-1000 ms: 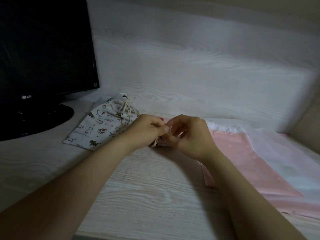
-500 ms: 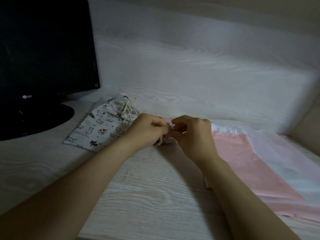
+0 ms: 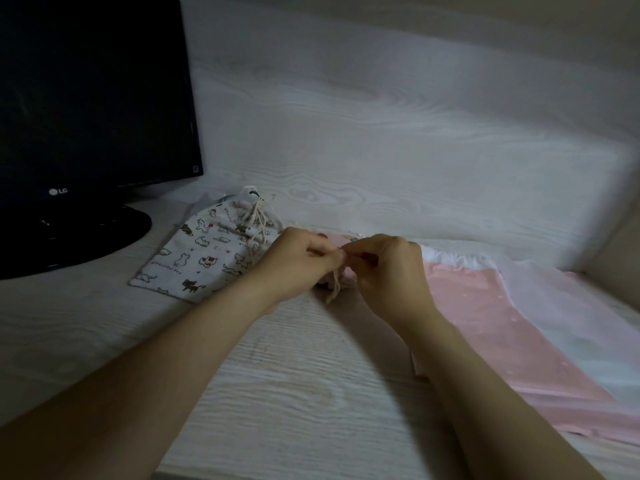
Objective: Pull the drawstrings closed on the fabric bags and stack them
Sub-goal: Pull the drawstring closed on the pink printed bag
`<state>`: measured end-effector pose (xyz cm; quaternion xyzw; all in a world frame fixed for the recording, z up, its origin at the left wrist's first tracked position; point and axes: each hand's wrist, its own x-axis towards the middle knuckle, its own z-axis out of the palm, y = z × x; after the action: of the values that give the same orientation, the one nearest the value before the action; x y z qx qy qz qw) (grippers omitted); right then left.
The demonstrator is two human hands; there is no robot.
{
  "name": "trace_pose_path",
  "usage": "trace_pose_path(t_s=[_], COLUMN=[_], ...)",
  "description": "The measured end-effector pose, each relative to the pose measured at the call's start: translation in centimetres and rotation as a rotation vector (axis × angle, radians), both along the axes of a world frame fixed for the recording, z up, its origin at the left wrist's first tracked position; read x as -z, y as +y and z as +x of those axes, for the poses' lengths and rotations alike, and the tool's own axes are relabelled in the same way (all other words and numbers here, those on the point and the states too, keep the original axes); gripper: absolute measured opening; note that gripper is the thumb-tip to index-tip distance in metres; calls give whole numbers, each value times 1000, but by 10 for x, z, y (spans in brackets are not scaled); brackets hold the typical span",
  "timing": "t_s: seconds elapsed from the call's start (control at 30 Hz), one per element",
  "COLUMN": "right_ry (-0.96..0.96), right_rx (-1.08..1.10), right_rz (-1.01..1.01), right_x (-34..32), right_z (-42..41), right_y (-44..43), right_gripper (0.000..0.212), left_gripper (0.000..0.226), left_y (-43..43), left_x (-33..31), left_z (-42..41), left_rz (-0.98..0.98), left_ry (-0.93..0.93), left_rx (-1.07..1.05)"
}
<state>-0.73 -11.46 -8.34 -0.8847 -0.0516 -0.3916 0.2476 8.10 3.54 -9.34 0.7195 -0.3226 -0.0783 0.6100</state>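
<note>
A white cat-print fabric bag [image 3: 204, 256] lies flat on the desk, its cream drawstring bunched at the cinched top. Right of it a small pink bag [image 3: 337, 242] is mostly hidden behind my hands. My left hand [image 3: 298, 263] and my right hand [image 3: 388, 268] meet fingertip to fingertip above that bag, both pinching its cream drawstring [image 3: 334, 289], whose loose end hangs down to the desk. A larger pink bag [image 3: 485, 327] with a white gathered top lies flat to the right.
A black monitor [image 3: 93, 109] on a round base [image 3: 79, 237] stands at the left. The pale wood-grain desk [image 3: 277, 393] runs to a matching back panel. A sheer white fabric piece [image 3: 571, 313] overlaps the large pink bag.
My two hands have stayed together over the small pink bag, shifting slightly. The drawstring end now hangs lower between them. The other bags have not moved.
</note>
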Motion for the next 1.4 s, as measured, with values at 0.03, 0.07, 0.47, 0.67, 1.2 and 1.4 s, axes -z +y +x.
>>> trace_pose_path(t_s=[0.03,0.07,0.47,0.67,1.2,1.4], right_ry=[-7,-12,-18,50,-8,183], right_rx=[9,24,-40,-105,35,110], right_rz=[7,26,10,218,-170,-395], right_x=[1,2,-8,-8,-4,-5], right_z=[1,2,-5,-2,-1,6], right_y=[0,0,2,2,5,4], right_gripper=[19,15,37,26,16,21], left_gripper=[16,17,13,21,13,24], left_y=[0,-1,0,2,0,0], left_x=[-1,-1,-7,-9,-5,-4], left_z=[-1,-2,-2,-3,0,-4], left_rz=[-12,-27,-35,8,20,-7], left_ry=[19,37,203,137,127,112], left_rx=[-7,-19,-77,-65,-85,-37])
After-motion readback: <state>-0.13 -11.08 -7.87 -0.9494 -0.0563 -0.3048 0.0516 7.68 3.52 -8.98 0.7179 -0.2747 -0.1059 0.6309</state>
